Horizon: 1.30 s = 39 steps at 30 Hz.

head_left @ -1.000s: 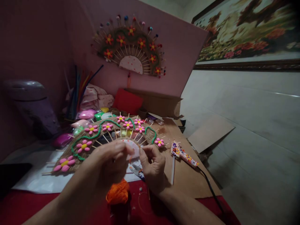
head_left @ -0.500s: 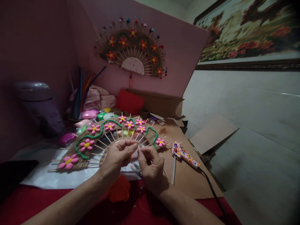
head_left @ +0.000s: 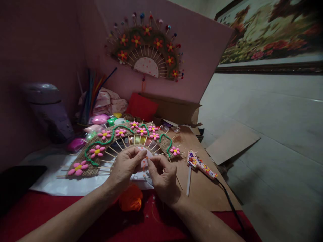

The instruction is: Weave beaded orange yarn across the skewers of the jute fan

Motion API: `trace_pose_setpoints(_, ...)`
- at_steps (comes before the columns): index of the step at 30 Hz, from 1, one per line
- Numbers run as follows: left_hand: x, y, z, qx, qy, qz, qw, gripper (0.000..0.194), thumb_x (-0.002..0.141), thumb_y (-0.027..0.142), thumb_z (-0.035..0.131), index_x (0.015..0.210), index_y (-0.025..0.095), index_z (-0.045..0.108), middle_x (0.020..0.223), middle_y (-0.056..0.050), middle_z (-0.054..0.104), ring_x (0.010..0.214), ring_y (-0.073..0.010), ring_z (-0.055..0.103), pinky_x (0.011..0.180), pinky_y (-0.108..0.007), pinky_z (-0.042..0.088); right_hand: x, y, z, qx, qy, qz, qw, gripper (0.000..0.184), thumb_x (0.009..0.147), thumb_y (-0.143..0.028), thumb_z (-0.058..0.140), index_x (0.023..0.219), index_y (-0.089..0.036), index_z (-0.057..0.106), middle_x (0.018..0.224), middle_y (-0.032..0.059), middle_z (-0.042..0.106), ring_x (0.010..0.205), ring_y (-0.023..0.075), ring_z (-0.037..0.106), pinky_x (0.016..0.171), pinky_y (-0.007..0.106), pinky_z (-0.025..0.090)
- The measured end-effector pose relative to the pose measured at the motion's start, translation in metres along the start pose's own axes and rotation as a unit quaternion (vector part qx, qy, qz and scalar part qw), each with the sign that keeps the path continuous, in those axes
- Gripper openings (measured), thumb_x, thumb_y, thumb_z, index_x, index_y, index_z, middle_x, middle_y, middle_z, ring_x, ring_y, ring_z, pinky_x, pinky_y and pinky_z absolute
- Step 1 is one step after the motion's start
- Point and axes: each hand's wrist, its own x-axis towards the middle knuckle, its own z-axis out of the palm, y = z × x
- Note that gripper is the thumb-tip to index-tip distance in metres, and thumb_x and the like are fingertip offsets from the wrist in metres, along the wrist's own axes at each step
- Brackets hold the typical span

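My left hand [head_left: 129, 164] and my right hand [head_left: 164, 175] meet fingertip to fingertip in front of a fan-shaped piece. Both are closed in a pinch on a thin orange strand [head_left: 144, 164], which looks like yarn and dangles between them. Below my left wrist an orange ball of yarn [head_left: 131, 198] rests on the red cloth. The fan [head_left: 88, 143] is wrapped in brown twine over thin sticks, with pink flowers and a wavy green cord on it. Its pale dotted centre [head_left: 148, 154] is partly behind my fingers. Grey scissors handles [head_left: 148, 178] show partly beside my right hand.
To the right, a flower-patterned glue gun [head_left: 202, 166] lies on brown cardboard [head_left: 212, 198], its black cord [head_left: 228, 198] running toward me. A purple bottle [head_left: 49, 111] stands at left, near bags of coloured clay [head_left: 99, 119]. A finished fan [head_left: 141, 42] hangs on the wall.
The view has shifted slightly, so things sit a little further right. The hands stay pinched together, and an orange strand now shows between the fingertips.
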Motion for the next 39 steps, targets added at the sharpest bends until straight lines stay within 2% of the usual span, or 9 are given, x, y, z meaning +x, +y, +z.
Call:
trace_pose_setpoints(4,-0.001,0.0,-0.001,-0.007,-0.012,-0.005,1.0,0.036,0.064,0.045,0.075,0.062,0.014,0.058,0.043,0.008,0.035,0.039,-0.0033,0.027,0.039,-0.016,0.019,0.001,0.0,0.0,-0.006,0.0,0.002,1.0,0.01,0.084,-0.025,0.056,0.08,-0.016,0.061,0.053,-0.0031,0.051,0.045,0.009,0.044,0.041,0.02,0.035)
trace_pose_setpoints(10,-0.001,-0.001,-0.006,-0.049,0.014,0.001,0.999,0.043,0.071,0.054,0.067,0.08,0.012,0.065,0.044,0.011,0.025,0.039,-0.0032,0.018,0.039,-0.017,0.016,0.001,-0.002,0.001,0.006,0.022,0.004,1.0,0.01,0.083,-0.024,0.056,0.078,-0.016,0.059,0.051,-0.0055,0.046,0.041,0.0073,0.038,0.04,0.02,0.03)
trace_pose_setpoints(13,0.0,-0.003,-0.008,-0.032,-0.011,-0.011,0.999,0.037,0.068,0.044,0.074,0.086,0.013,0.068,0.048,0.008,0.038,0.04,-0.0029,0.027,0.04,-0.016,0.02,0.002,-0.003,0.0,0.012,0.017,0.007,1.0,0.01,0.083,-0.024,0.055,0.078,-0.016,0.059,0.052,-0.0048,0.048,0.042,0.0077,0.04,0.041,0.021,0.032)
trace_pose_setpoints(16,0.001,-0.006,-0.008,0.005,-0.029,-0.027,0.999,0.029,0.063,0.037,0.079,0.073,0.013,0.068,0.052,0.004,0.049,0.042,-0.0032,0.034,0.041,-0.016,0.024,0.001,-0.002,0.0,0.014,0.0,0.007,1.0,0.011,0.083,-0.024,0.055,0.08,-0.015,0.06,0.055,-0.0033,0.05,0.045,0.0083,0.041,0.043,0.021,0.033)
trace_pose_setpoints(19,0.001,-0.007,-0.006,0.024,-0.011,-0.015,1.0,0.034,0.062,0.04,0.078,0.055,0.012,0.06,0.043,0.006,0.042,0.038,-0.0029,0.03,0.038,-0.017,0.019,0.001,0.001,0.0,0.002,-0.006,0.005,1.0,0.011,0.083,-0.023,0.055,0.08,-0.014,0.06,0.053,-0.0041,0.048,0.045,0.0081,0.038,0.043,0.022,0.031)
trace_pose_setpoints(24,0.002,-0.005,-0.003,-0.004,0.004,-0.017,1.0,0.042,0.058,0.043,0.079,0.049,0.015,0.05,0.039,0.008,0.037,0.034,-0.0026,0.026,0.035,-0.017,0.017,0.0,0.005,0.002,-0.001,-0.013,0.011,1.0,0.011,0.084,-0.023,0.056,0.081,-0.014,0.062,0.051,-0.0062,0.042,0.043,0.007,0.032,0.043,0.022,0.027)
trace_pose_setpoints(31,0.001,-0.006,-0.002,-0.045,-0.003,-0.018,0.999,0.043,0.059,0.04,0.08,0.048,0.015,0.047,0.041,0.009,0.036,0.036,-0.0017,0.025,0.036,-0.015,0.019,0.0,0.006,0.002,-0.012,-0.022,0.015,1.0,0.013,0.084,-0.024,0.057,0.082,-0.014,0.064,0.049,-0.0079,0.034,0.043,0.0069,0.029,0.043,0.022,0.023)
trace_pose_setpoints(35,0.005,-0.009,-0.007,-0.042,0.039,-0.015,0.998,0.042,0.063,0.044,0.077,0.051,0.014,0.049,0.039,0.01,0.032,0.035,-0.0015,0.023,0.035,-0.015,0.016,-0.001,0.005,0.002,-0.005,-0.019,0.02,1.0,0.011,0.083,-0.023,0.057,0.079,-0.014,0.062,0.049,-0.0075,0.038,0.042,0.0065,0.03,0.042,0.021,0.024)
trace_pose_setpoints(39,0.008,-0.008,-0.014,-0.094,0.081,-0.012,0.992,0.037,0.065,0.045,0.075,0.061,0.013,0.057,0.038,0.012,0.025,0.035,-0.0013,0.016,0.034,-0.016,0.011,0.0,0.003,0.002,0.002,0.006,0.023,1.0,0.012,0.082,-0.023,0.058,0.074,-0.015,0.058,0.048,-0.0077,0.038,0.042,0.0063,0.03,0.041,0.021,0.024)
